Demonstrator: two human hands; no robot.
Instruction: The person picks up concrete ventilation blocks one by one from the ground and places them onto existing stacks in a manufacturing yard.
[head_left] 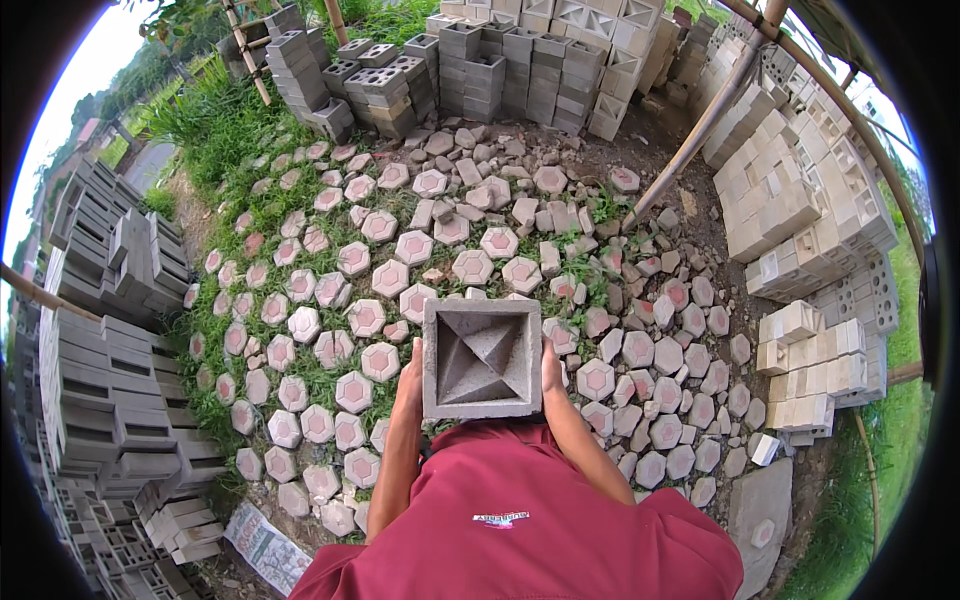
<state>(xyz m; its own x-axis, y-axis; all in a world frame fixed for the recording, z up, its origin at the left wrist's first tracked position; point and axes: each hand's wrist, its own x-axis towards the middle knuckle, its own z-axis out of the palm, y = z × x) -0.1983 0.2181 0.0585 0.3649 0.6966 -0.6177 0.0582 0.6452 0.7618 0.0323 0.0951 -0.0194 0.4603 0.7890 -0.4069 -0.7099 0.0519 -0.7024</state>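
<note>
Between my two hands is a square grey concrete ventilation block, held up in front of my chest. Inside its frame, slanted triangular faces meet in a pinwheel-like pattern. My left hand presses on the block's left side, and my right hand grips its right side. Most of the fingers are hidden behind or under the block. Beneath and beyond it lie hexagonal pavers with pinkish centres, set apart in grass and soil.
Grey hollow blocks are stacked at the back. More stacks of blocks stand at the left and the right. A slanting bamboo pole meets the ground at the back right. Broken rubble covers the far ground. A printed sheet lies at lower left.
</note>
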